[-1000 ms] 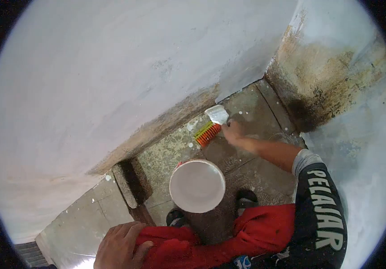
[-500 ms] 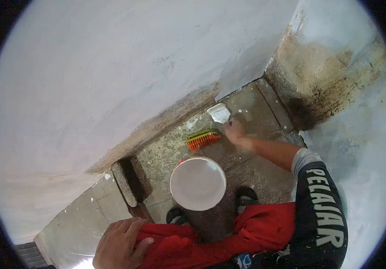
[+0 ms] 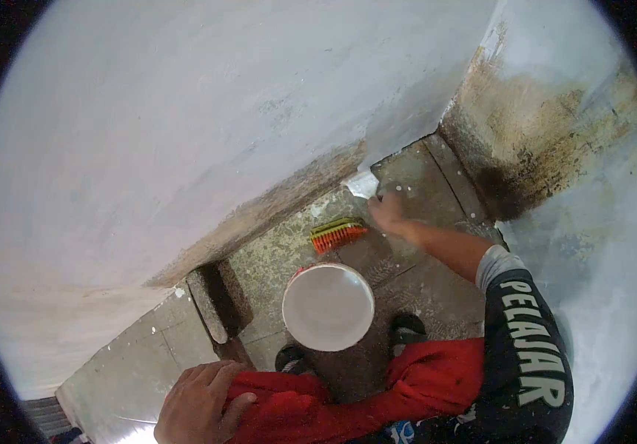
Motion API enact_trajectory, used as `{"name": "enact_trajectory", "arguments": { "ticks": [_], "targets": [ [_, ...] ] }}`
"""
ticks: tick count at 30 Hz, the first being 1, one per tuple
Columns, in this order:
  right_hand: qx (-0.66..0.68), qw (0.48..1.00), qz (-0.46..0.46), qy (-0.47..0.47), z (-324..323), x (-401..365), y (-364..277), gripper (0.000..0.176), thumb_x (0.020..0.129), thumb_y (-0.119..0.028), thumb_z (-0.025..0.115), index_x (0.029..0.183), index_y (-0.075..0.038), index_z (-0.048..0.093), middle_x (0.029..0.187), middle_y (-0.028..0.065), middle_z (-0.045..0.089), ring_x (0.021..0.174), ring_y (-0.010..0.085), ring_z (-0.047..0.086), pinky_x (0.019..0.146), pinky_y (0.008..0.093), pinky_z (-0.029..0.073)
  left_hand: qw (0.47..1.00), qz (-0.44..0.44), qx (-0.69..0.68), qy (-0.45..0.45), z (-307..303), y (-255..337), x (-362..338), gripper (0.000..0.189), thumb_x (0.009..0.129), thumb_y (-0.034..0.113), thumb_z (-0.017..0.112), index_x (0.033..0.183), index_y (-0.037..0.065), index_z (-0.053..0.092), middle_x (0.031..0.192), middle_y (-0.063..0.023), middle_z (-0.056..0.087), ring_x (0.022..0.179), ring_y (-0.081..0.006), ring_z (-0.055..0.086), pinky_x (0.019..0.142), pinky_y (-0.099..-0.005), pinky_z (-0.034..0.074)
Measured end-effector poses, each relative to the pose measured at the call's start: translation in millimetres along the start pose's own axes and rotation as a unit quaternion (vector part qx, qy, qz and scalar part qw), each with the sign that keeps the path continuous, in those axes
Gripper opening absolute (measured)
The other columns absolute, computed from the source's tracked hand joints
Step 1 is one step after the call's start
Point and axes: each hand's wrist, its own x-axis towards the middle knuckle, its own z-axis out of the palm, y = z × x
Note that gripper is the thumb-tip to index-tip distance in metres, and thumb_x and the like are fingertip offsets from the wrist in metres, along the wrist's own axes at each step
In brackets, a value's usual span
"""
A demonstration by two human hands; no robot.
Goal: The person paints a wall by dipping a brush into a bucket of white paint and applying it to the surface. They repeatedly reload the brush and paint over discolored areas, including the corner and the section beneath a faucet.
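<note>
My right hand (image 3: 387, 212) is closed around the handle of a putty knife (image 3: 363, 184), whose wide flat blade is coated in white. The blade's front edge is at the foot of the wall (image 3: 185, 148), beside the brown stained strip (image 3: 289, 194). Most of the handle is hidden in my fist. Below and left of that hand lies a scrub brush (image 3: 337, 234) with a yellow-green back and orange bristles. My left hand (image 3: 201, 405) lies on my knee over red trousers (image 3: 281, 396), fingers stretched out, holding nothing.
A round white bucket (image 3: 328, 307) stands between my feet, white inside. A raised stone block (image 3: 206, 305) sits against the wall at left. The tiled floor (image 3: 437, 285) has white spots. The right wall is stained brown near the corner (image 3: 502, 189).
My right hand has shifted the putty knife slightly, and its blade now meets the wall's foot more closely. The left hand stays on the knee. The view has moved a little.
</note>
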Motion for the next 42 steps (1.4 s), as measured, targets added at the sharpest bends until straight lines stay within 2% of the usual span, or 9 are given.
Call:
{"name": "enact_trajectory", "arguments": {
  "ticks": [3, 6, 10, 12, 28, 33, 35, 39, 42],
  "targets": [
    [0.057, 0.991, -0.121, -0.006, -31.3, -0.2, -4.4, 0.032, 0.084, -0.025, 0.062, 0.094, 0.006, 0.063, 0.084, 0.0254, 0.067, 0.08, 0.0412, 0.066, 0.072, 0.0466, 0.051, 1.0, 0.014, -0.014, 0.0, 4.5, -6.2, 0.2, 0.044, 0.089, 0.031, 0.064, 0.121, 0.002, 0.056, 0.114, -0.0207, 0.063, 0.109, -0.0403, 0.058, 0.096, -0.0482, 0.045],
    [0.144, 0.986, -0.085, -0.028, -46.5, -18.0, -5.9, 0.03, 0.084, -0.024, 0.062, 0.094, 0.004, 0.065, 0.082, 0.0248, 0.067, 0.077, 0.038, 0.066, 0.07, 0.0458, 0.05, 1.0, 0.005, 0.006, 0.0, 1.2, -2.5, 0.5, 0.043, 0.089, 0.031, 0.063, 0.121, 0.003, 0.056, 0.115, -0.0207, 0.063, 0.109, -0.0404, 0.058, 0.096, -0.0481, 0.045],
    [0.063, 0.994, -0.069, -0.055, -23.6, -6.5, 21.1, 0.028, 0.083, -0.021, 0.061, 0.092, 0.005, 0.065, 0.081, 0.0228, 0.067, 0.074, 0.0331, 0.066, 0.067, 0.0452, 0.049, 1.0, 0.008, -0.002, -0.001, 0.3, -1.6, 1.4, 0.043, 0.09, 0.033, 0.062, 0.121, 0.003, 0.056, 0.116, -0.021, 0.062, 0.11, -0.0405, 0.058, 0.096, -0.0479, 0.045],
    [0.04, 0.997, -0.037, -0.045, -11.5, 2.9, 25.0, 0.029, 0.085, -0.027, 0.061, 0.083, 0.003, 0.062, 0.068, 0.0132, 0.063, 0.061, 0.0219, 0.06, 0.06, 0.0392, 0.047, 0.999, 0.029, -0.016, -0.007, 3.1, -6.1, 2.2, 0.043, 0.091, 0.033, 0.062, 0.121, 0.003, 0.056, 0.116, -0.0212, 0.062, 0.109, -0.0404, 0.058, 0.096, -0.0479, 0.045],
    [0.225, 0.95, -0.209, 0.051, -150.7, -46.9, -104.6, 0.026, 0.091, -0.023, 0.061, 0.087, 0.002, 0.06, 0.072, 0.0097, 0.06, 0.066, 0.0177, 0.054, 0.062, 0.038, 0.044, 0.998, 0.035, 0.0, 0.06, 0.0, 2.5, 9.7, 0.04, 0.09, 0.034, 0.062, 0.117, 0.005, 0.057, 0.108, -0.0199, 0.064, 0.102, -0.0402, 0.06, 0.091, -0.047, 0.047],
    [0.174, 0.975, -0.134, 0.026, -57.4, 0.2, -38.4, 0.028, 0.091, -0.026, 0.062, 0.087, 0.001, 0.06, 0.074, 0.0106, 0.06, 0.067, 0.0197, 0.055, 0.064, 0.0386, 0.045, 0.999, 0.031, -0.024, -0.02, -1.3, -6.0, 19.6, 0.039, 0.091, 0.034, 0.061, 0.118, 0.006, 0.057, 0.111, -0.0199, 0.064, 0.105, -0.0395, 0.059, 0.092, -0.0481, 0.046],
    [0.153, 0.985, 0.02, -0.083, -38.0, 9.9, -14.7, 0.027, 0.089, -0.026, 0.065, 0.089, 0.001, 0.063, 0.079, 0.0131, 0.064, 0.071, 0.0218, 0.06, 0.066, 0.0401, 0.048, 0.999, 0.034, -0.021, -0.018, -1.5, -5.2, 19.1, 0.039, 0.091, 0.034, 0.061, 0.118, 0.006, 0.057, 0.111, -0.0198, 0.064, 0.105, -0.0396, 0.06, 0.092, -0.0483, 0.046],
    [0.163, 0.984, 0.046, -0.059, -15.1, 25.6, 5.4, 0.027, 0.087, -0.025, 0.067, 0.092, 0.001, 0.067, 0.082, 0.0155, 0.067, 0.074, 0.0237, 0.063, 0.069, 0.0412, 0.049, 0.999, 0.04, 0.002, 0.014, 4.0, -7.5, 11.7, 0.037, 0.092, 0.033, 0.06, 0.118, 0.006, 0.058, 0.11, -0.0193, 0.064, 0.105, -0.0394, 0.06, 0.091, -0.049, 0.046],
    [0.048, 0.999, -0.009, -0.015, -65.5, 4.6, -45.8, 0.028, 0.087, -0.026, 0.067, 0.091, 0.002, 0.067, 0.08, 0.0153, 0.067, 0.072, 0.024, 0.063, 0.068, 0.0413, 0.048, 0.998, 0.042, -0.011, 0.035, 3.7, -5.2, 7.6, 0.036, 0.091, 0.032, 0.061, 0.116, 0.006, 0.058, 0.111, -0.0185, 0.064, 0.105, -0.0393, 0.06, 0.091, -0.0486, 0.047]
  ]
}}
